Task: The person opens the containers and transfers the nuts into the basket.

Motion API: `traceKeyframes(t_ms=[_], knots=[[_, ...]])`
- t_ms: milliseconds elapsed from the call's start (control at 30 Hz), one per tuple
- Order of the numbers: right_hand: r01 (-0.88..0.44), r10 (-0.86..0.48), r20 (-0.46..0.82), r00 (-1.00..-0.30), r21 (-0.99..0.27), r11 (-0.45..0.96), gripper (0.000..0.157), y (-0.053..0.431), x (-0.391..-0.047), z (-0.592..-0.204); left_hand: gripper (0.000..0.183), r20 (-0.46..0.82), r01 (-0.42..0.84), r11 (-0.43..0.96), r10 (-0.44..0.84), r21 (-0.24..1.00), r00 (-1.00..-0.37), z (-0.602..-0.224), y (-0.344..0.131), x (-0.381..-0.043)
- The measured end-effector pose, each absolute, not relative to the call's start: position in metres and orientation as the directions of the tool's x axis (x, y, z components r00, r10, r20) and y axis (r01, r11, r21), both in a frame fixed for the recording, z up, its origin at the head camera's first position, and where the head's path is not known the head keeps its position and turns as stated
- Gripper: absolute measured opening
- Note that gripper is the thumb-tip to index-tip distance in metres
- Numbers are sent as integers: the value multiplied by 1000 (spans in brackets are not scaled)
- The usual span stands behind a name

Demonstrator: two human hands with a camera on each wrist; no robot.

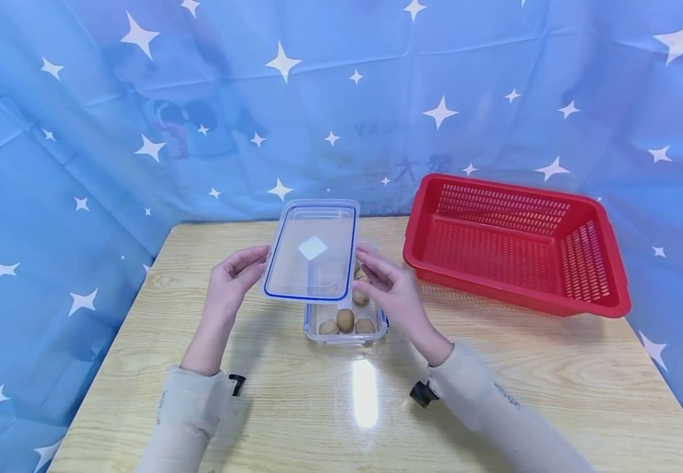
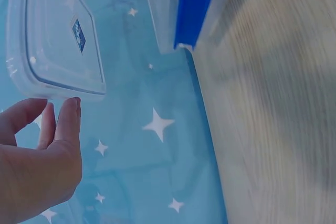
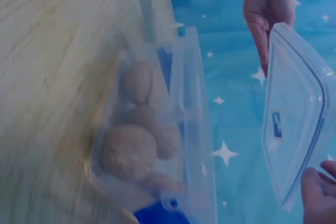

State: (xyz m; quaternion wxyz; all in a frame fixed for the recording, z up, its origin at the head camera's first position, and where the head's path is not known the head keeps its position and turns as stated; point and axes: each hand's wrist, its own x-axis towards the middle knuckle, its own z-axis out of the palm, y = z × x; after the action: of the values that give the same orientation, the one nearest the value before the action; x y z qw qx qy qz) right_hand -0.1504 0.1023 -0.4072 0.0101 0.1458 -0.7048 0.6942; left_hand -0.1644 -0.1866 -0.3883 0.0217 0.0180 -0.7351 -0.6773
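A clear plastic lid (image 1: 294,276) with a blue seal and a small diamond label is held up, tilted, above the table. My left hand (image 1: 232,282) pinches its left edge between thumb and fingertips, as the left wrist view also shows on the lid (image 2: 52,61). On the opposite edge, my right hand (image 1: 393,292) grips with thumb and fingers. Under the lid, partly hidden by it, a clear food container (image 1: 341,339) with blue clips (image 3: 163,214) sits on the table. Several walnuts (image 1: 345,320) lie inside, in sections split by a divider; one walnut (image 3: 129,152) shows large in the right wrist view.
A red perforated plastic basket (image 1: 495,256) stands to the right of the container, near the back of the wooden table (image 1: 294,420). Behind and to the left hangs a blue cloth (image 1: 318,98) printed with white stars.
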Motion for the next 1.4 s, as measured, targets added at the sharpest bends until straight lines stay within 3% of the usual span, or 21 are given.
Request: traceKeyframes(t_ms=[200, 400, 700, 1100, 1400], knots=[[-246, -262, 238, -935, -969, -1, 59, 78, -150, -420, 39, -17, -25, 93, -79, 995, -997, -392, -209, -161], [-171, -410, 162, -898, -985, -16, 65, 60, -147, -427, 38, -69, -89, 182, -115, 979, -991, -397, -232, -154], [-90, -598, 120, -793, -993, -81, 72, 33, -143, -430, 38, -100, -137, 219, -171, 966, -980, -407, -261, -147], [38, -651, -42, -758, -999, 21, 76, 3, -142, -434, 37, -136, -231, 417, -245, 879, -960, -419, -282, -143], [171, -648, -159, -745, -984, 46, 72, -13, -142, -438, 37, -175, -279, 439, -262, 854, -949, -433, -295, -140]])
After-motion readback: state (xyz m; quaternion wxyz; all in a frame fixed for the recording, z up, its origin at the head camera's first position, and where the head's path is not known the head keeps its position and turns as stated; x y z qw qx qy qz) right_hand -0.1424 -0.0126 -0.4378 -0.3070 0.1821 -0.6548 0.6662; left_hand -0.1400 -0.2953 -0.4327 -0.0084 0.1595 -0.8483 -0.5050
